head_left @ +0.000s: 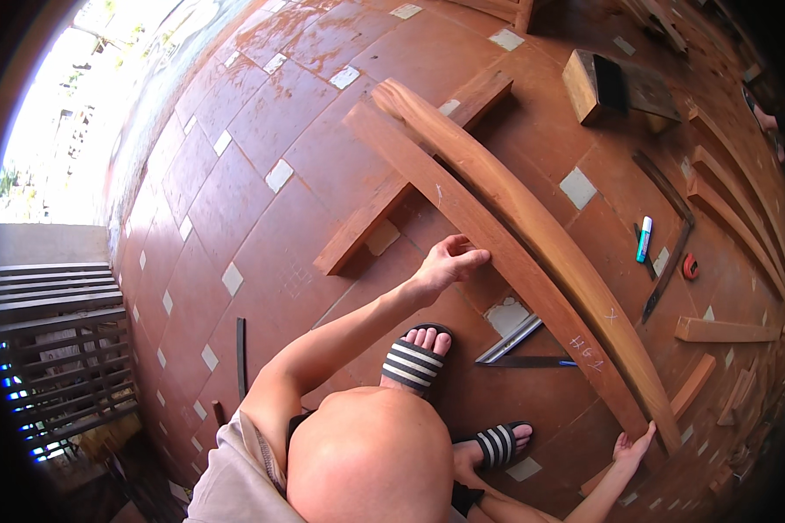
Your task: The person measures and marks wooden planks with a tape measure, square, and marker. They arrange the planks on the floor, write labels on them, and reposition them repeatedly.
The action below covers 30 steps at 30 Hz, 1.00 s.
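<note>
Two long reddish-brown wooden beams lie side by side, slanting from the upper middle to the lower right. The nearer beam (515,261) has chalk-like marks on its top; the farther beam (541,228) bows outward along its length. A crosswise timber (366,228) supports both near their far ends. My left hand (449,263) is at the nearer beam's left edge, fingers curled and thumb against it; its fingertips are partly hidden. At that beam's lower right end, my right hand (632,448) pinches the end, with fingers along its edge.
A wooden block (584,87) lies upper right. Beyond the beams are a white-green tube (644,240), a red tape measure (690,266) and a dark angled bar (676,253). Several curved timbers (741,231) lie far right. A metal strip (513,338) rests near my sandalled feet (414,362).
</note>
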Motion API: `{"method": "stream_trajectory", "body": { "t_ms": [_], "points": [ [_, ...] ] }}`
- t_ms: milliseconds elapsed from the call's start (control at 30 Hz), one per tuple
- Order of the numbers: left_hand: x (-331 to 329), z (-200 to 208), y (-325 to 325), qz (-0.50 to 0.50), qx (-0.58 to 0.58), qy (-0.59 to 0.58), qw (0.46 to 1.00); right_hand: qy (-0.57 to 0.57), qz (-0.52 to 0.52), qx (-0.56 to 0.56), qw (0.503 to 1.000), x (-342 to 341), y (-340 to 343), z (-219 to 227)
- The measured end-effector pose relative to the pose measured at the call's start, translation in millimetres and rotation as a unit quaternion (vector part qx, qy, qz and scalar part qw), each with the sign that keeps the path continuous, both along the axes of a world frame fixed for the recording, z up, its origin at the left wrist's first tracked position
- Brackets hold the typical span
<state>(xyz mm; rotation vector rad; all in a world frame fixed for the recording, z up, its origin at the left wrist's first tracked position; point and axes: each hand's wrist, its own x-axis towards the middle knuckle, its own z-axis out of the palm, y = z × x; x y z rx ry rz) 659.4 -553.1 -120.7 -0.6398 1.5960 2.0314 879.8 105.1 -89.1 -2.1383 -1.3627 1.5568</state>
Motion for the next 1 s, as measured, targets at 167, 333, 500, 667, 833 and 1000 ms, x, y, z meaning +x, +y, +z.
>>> {"method": "stream_trajectory", "body": {
  "t_ms": [167, 333, 500, 667, 833, 1000],
  "points": [
    [21, -11, 4, -0.065, -0.008, 0.018, 0.998, -0.006, -0.003, 0.001, 1.000, -2, -4, 2],
    [26, -17, 1, -0.050, -0.034, -0.063, 0.996, -0.008, 0.002, -0.003, 1.000, -3, -5, 3],
    [21, -22, -5, 0.010, -0.034, -0.092, 0.995, -0.015, -0.006, 0.013, 1.000, -3, -7, 3],
    [14, -20, -14, 0.051, -0.018, -0.068, 0.996, -0.004, -0.002, 0.008, 1.000, -2, -10, 5],
    [4, -4, -20, 0.149, 0.037, -0.071, 0.986, 0.040, -0.029, 0.000, 0.999, 7, -17, 7],
    [-7, 6, -33, 0.262, 0.097, -0.067, 0.958, 0.126, -0.059, 0.000, 0.990, 36, -28, 2]
  ]
}}
